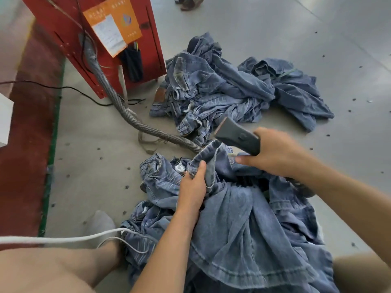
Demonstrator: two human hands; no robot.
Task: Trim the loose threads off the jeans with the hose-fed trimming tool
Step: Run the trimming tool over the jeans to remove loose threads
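The far end of the hose slips behind a raised fold of denim, so where it joins the trimmer is hidden. The trimmer's cutting edge is too blurred to read. Print on the orange sheet taped to the red machine cannot be made out either, and someone's feet are cut off at the top edge. A dark pouch hangs on the machine's side with a few thin items poking out of its top; what they are I cannot tell.

The jeans being worked on lie heaped on the floor in front of the seated person and across the lap. The left hand reaches forward from below, thumb up, fingers curled round a pinched fold of the denim and lifting it to a peak. The right hand comes in from the right, wrapped round the trimmer's handle, the tool's flat grey head pointing up and left just above that raised fold. The two hands are near each other but apart.

Farther off, a second pile of jeans sits beside the machine. The hose runs from the machine across the floor toward the hands. A white cord crosses the bare knee, near a grey-socked foot.
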